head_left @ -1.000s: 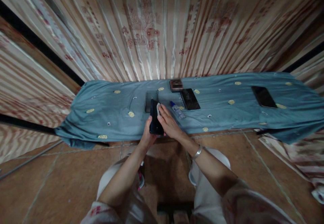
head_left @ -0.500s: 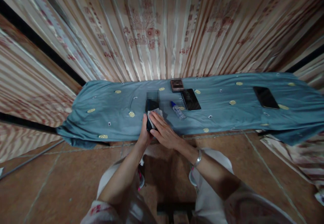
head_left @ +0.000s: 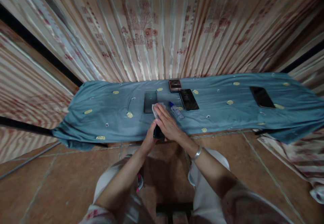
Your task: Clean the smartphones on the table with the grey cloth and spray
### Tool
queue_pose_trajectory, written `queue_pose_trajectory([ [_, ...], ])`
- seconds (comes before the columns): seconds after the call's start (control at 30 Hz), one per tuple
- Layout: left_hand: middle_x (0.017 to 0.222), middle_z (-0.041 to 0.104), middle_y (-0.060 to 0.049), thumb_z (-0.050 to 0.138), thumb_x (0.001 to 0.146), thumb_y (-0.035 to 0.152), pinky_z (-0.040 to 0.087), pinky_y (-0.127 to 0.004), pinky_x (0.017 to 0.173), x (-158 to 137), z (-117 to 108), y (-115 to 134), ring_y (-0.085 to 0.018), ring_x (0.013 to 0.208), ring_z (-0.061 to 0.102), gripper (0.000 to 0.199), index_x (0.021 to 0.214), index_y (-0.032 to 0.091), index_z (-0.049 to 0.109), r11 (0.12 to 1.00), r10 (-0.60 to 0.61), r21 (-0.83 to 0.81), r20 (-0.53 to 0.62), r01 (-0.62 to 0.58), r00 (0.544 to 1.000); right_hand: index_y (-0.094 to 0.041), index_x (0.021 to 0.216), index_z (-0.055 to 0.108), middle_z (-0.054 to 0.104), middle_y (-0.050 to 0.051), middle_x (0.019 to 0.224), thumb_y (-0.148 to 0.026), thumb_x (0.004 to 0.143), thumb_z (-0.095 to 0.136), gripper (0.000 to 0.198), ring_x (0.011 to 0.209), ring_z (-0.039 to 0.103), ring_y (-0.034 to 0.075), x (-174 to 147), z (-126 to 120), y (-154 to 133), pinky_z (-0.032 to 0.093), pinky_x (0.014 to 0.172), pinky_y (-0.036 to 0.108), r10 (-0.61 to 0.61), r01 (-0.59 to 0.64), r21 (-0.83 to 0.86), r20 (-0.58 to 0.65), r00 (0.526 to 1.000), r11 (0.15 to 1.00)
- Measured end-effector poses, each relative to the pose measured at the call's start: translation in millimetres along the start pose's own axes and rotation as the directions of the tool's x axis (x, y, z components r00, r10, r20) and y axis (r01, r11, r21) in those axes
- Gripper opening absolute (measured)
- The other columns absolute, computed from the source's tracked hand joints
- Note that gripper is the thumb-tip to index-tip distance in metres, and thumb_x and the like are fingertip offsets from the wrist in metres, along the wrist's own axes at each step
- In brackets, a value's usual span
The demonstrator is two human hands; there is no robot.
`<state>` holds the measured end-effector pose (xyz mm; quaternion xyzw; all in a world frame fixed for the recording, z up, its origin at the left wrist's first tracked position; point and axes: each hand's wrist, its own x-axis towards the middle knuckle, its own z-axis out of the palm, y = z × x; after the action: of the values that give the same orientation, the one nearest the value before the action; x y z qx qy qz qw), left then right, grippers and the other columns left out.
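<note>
My left hand (head_left: 150, 137) is wrapped round a dark smartphone (head_left: 158, 133) near the front edge of the bench. Flat over the phone lies my right hand (head_left: 167, 124), pressing a pale wipe (head_left: 156, 107) against it; much of the phone is hidden beneath. Just beyond the hands a dark flat device (head_left: 149, 104) rests on the blue cloth. A small clear bottle with a blue cap (head_left: 176, 111) lies right of my fingers. Behind it is a black phone or tablet (head_left: 189, 99), lying beside a small dark brown box (head_left: 174, 85) that is blurred out.
Another black device (head_left: 262, 97) lies at the right on the blue patterned cloth (head_left: 116, 116) covering the narrow bench. Curtains (head_left: 162, 31) hang behind and at both sides, with dark frame bars (head_left: 43, 45). Below is a brown tiled floor (head_left: 63, 183).
Both hands have moved slightly right and toward me with the phone and wipe. The dark flat device behind them now shows more fully. The phone is tilted differently.
</note>
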<state>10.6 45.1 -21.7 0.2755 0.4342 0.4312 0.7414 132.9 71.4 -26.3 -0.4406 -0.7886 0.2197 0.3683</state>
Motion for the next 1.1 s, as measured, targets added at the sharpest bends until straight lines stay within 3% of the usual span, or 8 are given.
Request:
queue_pose_trajectory([
  [0.23, 0.068, 0.069, -0.005, 0.055, 0.084, 0.055, 0.053, -0.03, 0.052, 0, -5, -6, -0.022, 0.067, 0.069, 0.043, 0.094, 0.015, 0.063, 0.999, 0.004, 0.053, 0.096, -0.009, 0.995, -0.018, 0.155, 0.022, 0.021, 0.008, 0.162, -0.043, 0.101, 0.026, 0.06, 0.15, 0.016, 0.019, 4, -4, 5, 0.017, 0.123, 0.044, 0.07, -0.069, 0.025, -0.038, 0.997, 0.997],
  [0.37, 0.069, 0.07, -0.007, 0.054, 0.083, 0.057, 0.051, -0.029, 0.048, 1, -8, -8, -0.021, 0.061, 0.067, 0.046, 0.094, 0.013, 0.063, 0.998, -0.022, 0.058, 0.115, 0.016, 0.993, -0.014, 0.154, 0.023, 0.024, 0.01, 0.161, -0.046, 0.101, 0.023, 0.062, 0.149, 0.02, 0.019, 5, -7, 5, 0.018, 0.123, 0.041, 0.107, -0.104, 0.057, -0.055, 0.993, 0.993],
  [0.57, 0.074, 0.071, -0.011, 0.045, 0.088, 0.056, 0.052, -0.031, 0.047, -5, -7, 2, -0.02, 0.057, 0.065, 0.051, 0.094, 0.009, 0.064, 0.997, -0.074, 0.01, 0.176, 0.073, 0.982, -0.024, 0.153, 0.029, 0.034, 0.004, 0.157, -0.049, 0.1, 0.022, 0.059, 0.146, 0.028, 0.018, 9, -6, 11, 0.02, 0.123, 0.042, 0.122, -0.112, 0.104, -0.092, 0.988, 0.988],
  [0.8, 0.073, 0.071, -0.012, 0.044, 0.088, 0.057, 0.051, -0.03, 0.047, -11, -6, 12, -0.019, 0.056, 0.063, 0.051, 0.097, 0.009, 0.062, 0.998, -0.018, -0.052, 0.212, 0.03, 0.977, -0.015, 0.146, 0.042, 0.046, 0.011, 0.149, -0.052, 0.099, 0.02, 0.063, 0.141, 0.038, 0.02, 13, -10, 14, 0.025, 0.12, 0.041, 0.197, -0.173, 0.189, -0.119, 0.973, 0.967],
  [1.1, 0.074, 0.071, -0.013, 0.039, 0.09, 0.056, 0.052, -0.032, 0.048, -12, -6, 17, -0.02, 0.056, 0.063, 0.053, 0.096, 0.009, 0.062, 0.998, 0.004, -0.064, 0.199, 0.009, 0.98, -0.024, 0.142, 0.049, 0.048, 0.003, 0.149, -0.069, 0.093, 0.024, 0.072, 0.142, 0.037, 0.019, 17, -2, 17, 0.021, 0.121, 0.039, 0.395, -0.299, 0.478, -0.112, 0.912, 0.826],
])
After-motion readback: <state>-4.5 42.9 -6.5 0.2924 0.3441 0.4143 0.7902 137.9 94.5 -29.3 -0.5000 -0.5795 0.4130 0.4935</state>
